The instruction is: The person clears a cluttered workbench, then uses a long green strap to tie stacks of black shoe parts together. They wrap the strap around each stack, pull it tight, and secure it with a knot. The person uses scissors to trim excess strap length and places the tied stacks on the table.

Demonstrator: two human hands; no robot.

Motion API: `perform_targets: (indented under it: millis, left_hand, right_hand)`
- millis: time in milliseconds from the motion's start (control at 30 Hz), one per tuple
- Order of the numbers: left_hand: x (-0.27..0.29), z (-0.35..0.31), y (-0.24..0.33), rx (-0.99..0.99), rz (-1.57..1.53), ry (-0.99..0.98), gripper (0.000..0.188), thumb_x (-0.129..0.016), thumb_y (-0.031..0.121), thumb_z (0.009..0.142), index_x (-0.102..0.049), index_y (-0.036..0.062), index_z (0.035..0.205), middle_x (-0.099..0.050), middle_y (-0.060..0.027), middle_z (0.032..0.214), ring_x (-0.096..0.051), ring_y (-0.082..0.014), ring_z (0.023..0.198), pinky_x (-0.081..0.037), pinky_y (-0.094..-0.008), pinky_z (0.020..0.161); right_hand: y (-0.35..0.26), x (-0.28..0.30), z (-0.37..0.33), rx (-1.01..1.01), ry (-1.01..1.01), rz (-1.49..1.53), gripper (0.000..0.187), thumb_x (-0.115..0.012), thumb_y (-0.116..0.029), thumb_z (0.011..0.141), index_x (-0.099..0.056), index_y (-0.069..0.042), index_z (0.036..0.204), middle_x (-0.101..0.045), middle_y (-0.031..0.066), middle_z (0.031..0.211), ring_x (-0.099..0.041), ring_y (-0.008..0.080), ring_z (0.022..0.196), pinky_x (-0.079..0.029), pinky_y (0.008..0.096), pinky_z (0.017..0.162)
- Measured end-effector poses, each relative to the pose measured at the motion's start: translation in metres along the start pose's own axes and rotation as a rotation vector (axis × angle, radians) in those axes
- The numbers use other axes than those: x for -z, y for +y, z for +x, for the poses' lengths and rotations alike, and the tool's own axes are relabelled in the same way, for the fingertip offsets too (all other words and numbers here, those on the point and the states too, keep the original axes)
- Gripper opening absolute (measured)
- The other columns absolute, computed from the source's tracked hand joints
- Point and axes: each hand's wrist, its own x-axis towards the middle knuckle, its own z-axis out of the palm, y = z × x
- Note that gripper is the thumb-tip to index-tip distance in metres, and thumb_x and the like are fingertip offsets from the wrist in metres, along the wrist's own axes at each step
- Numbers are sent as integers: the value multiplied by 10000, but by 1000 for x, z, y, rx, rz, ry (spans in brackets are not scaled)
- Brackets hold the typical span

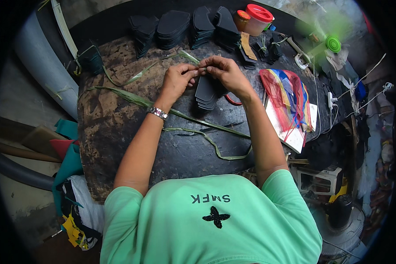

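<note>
- At the middle of the dark round table (119, 132), towards its far edge, you have both hands up over a small stack of black cut pieces (207, 92).
- Your left hand (178, 80) is pinched shut on a thin green leaf strip (193, 59), thumb and fingertips tight together.
- Your right hand (224, 70) meets it, fingers closed on the same strip and, it seems, on the top edge of the stack; the exact contact is hidden behind your knuckles.
- Judging by the scene, the bundle looks to be mid-tie: the strip is at the stack, but no finished knot shows.
- Done work, I reckon: rows of black stacks (176, 28) line the far edge.
- Left: loose long leaf strips (198, 125) trail across the table's near side, unused.
- The pieces look flat, matte black, rounded like fans, neatly aligned.
- A red-lidded jar (256, 18) stands at the far right edge.
</note>
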Motion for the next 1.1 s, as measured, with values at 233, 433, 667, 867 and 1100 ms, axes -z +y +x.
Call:
perform_targets:
  millis: [233, 433, 667, 867, 1100]
  left_hand:
    - [11, 4, 14, -190, 421, -107, 160, -588, 143, 923, -651, 0, 954, -656, -66, 798, -595, -134, 706, -477, -306, 656]
    - [2, -8, -6, -198, 384, -28, 183, -575, 158, 923, -595, -24, 916, -642, -147, 781, -621, -250, 732, -472, -357, 680]
    - [5, -11, -10, -156, 305, -9, 193, -564, 160, 929, -568, -27, 878, -630, -175, 768, -629, -293, 718, -470, -370, 680]
    - [5, -12, 1, -386, 481, 14, 166, -556, 140, 932, -521, -22, 917, -587, -204, 829, -587, -377, 789, -454, -431, 706]
    - [3, 1, 13, -550, 559, 6, 161, -553, 126, 930, -534, -33, 919, -556, -189, 864, -552, -363, 804, -438, -406, 719]
  right_hand:
    - [7, -20, 0, 164, 292, -312, 170, -617, 19, 857, -650, 29, 1024, -589, 136, 960, -637, 218, 845, -503, 315, 774]
    - [7, -17, -4, 46, 266, -429, 82, -627, -16, 879, -618, 41, 937, -529, 107, 914, -607, 193, 780, -486, 317, 722]
    - [3, -18, -6, 118, 296, -616, 121, -655, -70, 872, -629, 27, 939, -559, 135, 916, -618, 274, 831, -483, 366, 752]
    - [0, -19, -12, 192, 266, -611, 122, -645, -74, 841, -621, 26, 907, -554, 201, 946, -588, 388, 878, -481, 431, 782]
    - [0, -17, -11, 208, 217, -614, 144, -647, -93, 836, -617, 25, 911, -553, 187, 923, -587, 383, 863, -479, 436, 769]
